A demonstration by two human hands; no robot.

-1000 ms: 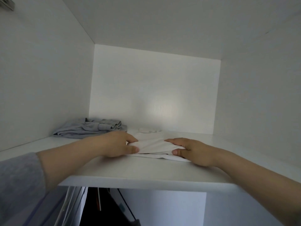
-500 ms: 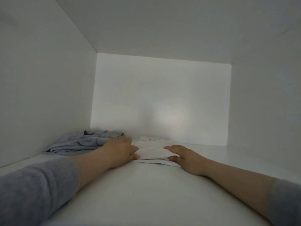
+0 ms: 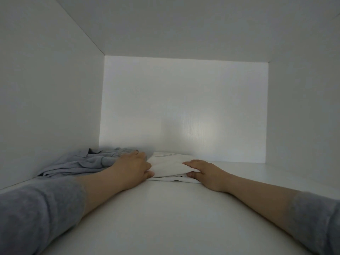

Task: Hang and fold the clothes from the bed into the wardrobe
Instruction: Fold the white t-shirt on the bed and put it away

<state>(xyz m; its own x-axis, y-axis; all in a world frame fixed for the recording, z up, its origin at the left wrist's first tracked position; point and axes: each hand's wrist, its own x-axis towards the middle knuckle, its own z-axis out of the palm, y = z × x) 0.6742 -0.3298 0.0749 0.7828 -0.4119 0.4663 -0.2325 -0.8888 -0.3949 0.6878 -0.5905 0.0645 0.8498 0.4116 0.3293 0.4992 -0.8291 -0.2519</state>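
Observation:
A folded white garment [image 3: 169,165] lies flat on the white wardrobe shelf [image 3: 165,218], deep inside near the back panel. My left hand [image 3: 133,167] grips its left edge, thumb under and fingers over the fold. My right hand [image 3: 206,173] grips its right front corner the same way. Both forearms stretch along the shelf, grey sleeves pushed back. A grey garment [image 3: 82,163], loosely folded and rumpled, lies to the left against the side wall, touching my left hand.
The compartment is a white box: left wall [image 3: 46,107], right wall [image 3: 303,116], back panel [image 3: 184,111] and a top board [image 3: 174,24] overhead. Bare shelf lies right of the white garment up to the right wall.
Both hands have slid the white garment deeper along the shelf toward the back panel. My head has moved in, so the shelf's front edge and the space below are out of view.

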